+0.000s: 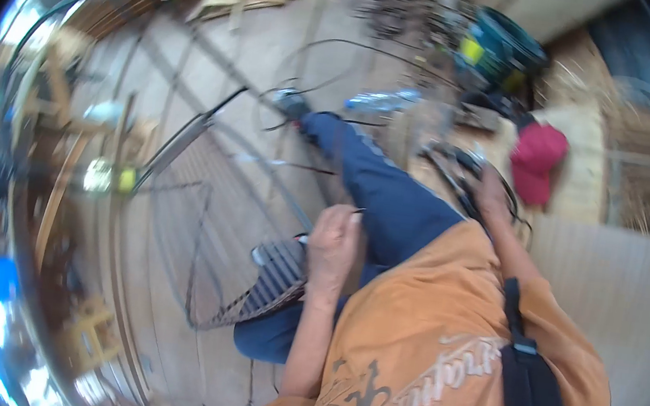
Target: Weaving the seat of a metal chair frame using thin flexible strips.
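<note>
Right grip (491, 194) rests at dark tools (467, 162) — left grip (333, 240) is curled.

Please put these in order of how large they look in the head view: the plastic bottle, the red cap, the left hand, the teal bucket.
Largest: teal bucket
Middle: red cap and left hand, too alike to rank; the hand may be nearer the camera
Smallest: plastic bottle

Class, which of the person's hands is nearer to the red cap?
The right. The right hand is just left of the red cap and slightly lower in the picture; the left hand is much farther left and lower.
</note>
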The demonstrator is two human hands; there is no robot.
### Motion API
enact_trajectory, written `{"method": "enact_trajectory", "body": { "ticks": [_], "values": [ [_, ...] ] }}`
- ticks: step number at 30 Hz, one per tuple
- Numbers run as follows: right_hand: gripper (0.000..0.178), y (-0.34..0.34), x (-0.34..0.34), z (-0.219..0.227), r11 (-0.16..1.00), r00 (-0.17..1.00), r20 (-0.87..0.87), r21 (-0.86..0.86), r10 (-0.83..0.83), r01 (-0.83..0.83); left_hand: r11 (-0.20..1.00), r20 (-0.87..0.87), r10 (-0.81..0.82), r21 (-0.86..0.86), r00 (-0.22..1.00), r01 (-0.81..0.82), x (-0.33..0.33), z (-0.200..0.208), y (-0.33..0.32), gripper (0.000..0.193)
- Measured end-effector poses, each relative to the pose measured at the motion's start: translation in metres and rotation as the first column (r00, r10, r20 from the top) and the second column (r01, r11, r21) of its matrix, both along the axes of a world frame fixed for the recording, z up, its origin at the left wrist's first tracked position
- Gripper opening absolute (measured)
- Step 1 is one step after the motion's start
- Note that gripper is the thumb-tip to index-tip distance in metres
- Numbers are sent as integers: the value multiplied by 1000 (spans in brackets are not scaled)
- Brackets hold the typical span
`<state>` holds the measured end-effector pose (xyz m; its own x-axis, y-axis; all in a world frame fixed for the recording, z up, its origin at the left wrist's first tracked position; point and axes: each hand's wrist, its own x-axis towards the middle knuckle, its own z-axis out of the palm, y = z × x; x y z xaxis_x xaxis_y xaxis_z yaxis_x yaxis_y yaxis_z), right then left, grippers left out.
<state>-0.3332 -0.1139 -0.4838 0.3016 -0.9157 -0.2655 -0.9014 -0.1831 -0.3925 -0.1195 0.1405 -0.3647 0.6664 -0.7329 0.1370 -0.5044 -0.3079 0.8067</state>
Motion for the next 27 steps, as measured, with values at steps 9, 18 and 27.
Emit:
{"method": "enact_trajectory", "body": {
  "ticks": [9,18,27],
  "values": [
    [30,-20,-43,95,929,896,373,177,242,-325,947,-298,184,-202,937,-250,-22,-6,-30,15],
    [24,3,24,131,775,839,452,396,303,-493,853,-580,162,-325,798,-409,-29,-3,-55,21],
    [29,16,27,119,625,803,544,545,243,-558,811,-802,29,-330,597,-483,-34,5,-58,23]
  ]
}}
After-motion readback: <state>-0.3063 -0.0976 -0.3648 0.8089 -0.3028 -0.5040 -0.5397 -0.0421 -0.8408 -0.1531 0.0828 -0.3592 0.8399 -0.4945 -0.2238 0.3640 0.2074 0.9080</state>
